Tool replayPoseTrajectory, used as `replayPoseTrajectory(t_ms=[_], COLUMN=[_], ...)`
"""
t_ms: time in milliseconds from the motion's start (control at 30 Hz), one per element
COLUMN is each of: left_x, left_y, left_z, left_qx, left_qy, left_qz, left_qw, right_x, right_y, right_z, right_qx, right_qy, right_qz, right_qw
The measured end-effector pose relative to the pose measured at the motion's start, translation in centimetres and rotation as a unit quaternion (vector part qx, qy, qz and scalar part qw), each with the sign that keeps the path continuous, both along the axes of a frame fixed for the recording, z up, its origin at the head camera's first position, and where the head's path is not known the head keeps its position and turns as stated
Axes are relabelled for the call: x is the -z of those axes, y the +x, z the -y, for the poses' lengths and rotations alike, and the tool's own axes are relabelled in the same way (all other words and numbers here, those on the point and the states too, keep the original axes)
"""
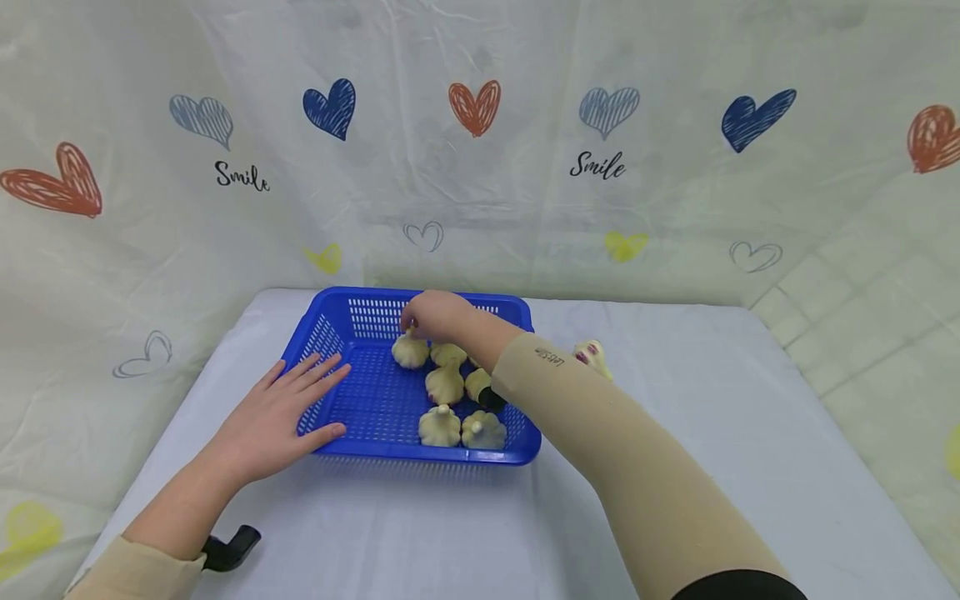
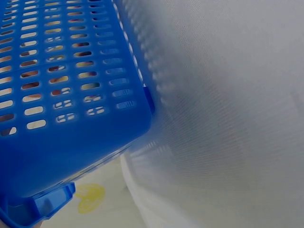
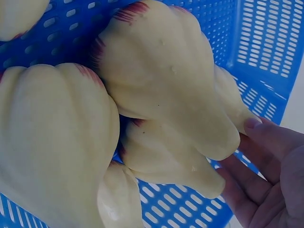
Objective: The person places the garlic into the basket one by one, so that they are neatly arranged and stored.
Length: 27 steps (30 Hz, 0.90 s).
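A blue plastic basket with slotted walls stands on the white-covered table. Inside it, mostly on the right side, lie several garlic bulbs. My right hand reaches in over the far part and pinches the stem of one garlic bulb. In the right wrist view, the thumb of that hand lies on the stem of this bulb, partly hidden behind nearer bulbs. My left hand is spread at the basket's left rim, fingers straight. The left wrist view shows mainly the basket wall.
Another garlic bulb lies on the table right of the basket, partly behind the right sleeve. A curtain with printed hearts hangs behind the table. A black curved piece shows by the left wrist.
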<state>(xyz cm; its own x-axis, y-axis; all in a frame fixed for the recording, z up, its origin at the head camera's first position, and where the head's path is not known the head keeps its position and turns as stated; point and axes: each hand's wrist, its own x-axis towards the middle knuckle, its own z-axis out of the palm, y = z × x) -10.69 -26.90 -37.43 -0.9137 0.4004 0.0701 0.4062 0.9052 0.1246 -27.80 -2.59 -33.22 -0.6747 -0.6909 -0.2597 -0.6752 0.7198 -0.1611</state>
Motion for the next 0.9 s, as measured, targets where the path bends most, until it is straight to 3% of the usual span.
replayPoseTrajectory(t_ms=[467, 733, 900], left_x=[-0.2, -0.4, -0.2], left_y=[0.0, 0.2, 0.1], left_z=[-0.2, -0.2, -0.2], left_qx=[0.004, 0.005, 0.005], left_qy=[-0.001, 0.000, 0.000], left_qz=[-0.007, -0.009, -0.004], left_qw=[1.0000, 0.9999, 1.0000], right_x=[-0.4, -1.9, -3.3], right_y=[0.0, -0.4, -0.5], right_z=[-0.5, -1.4, -2.2], right_qx=[0.002, 0.041, 0.044], right_qy=[-0.001, -0.043, -0.090], right_qz=[-0.014, 0.010, 0.008], right_qw=[0.9999, 0.9982, 0.9949])
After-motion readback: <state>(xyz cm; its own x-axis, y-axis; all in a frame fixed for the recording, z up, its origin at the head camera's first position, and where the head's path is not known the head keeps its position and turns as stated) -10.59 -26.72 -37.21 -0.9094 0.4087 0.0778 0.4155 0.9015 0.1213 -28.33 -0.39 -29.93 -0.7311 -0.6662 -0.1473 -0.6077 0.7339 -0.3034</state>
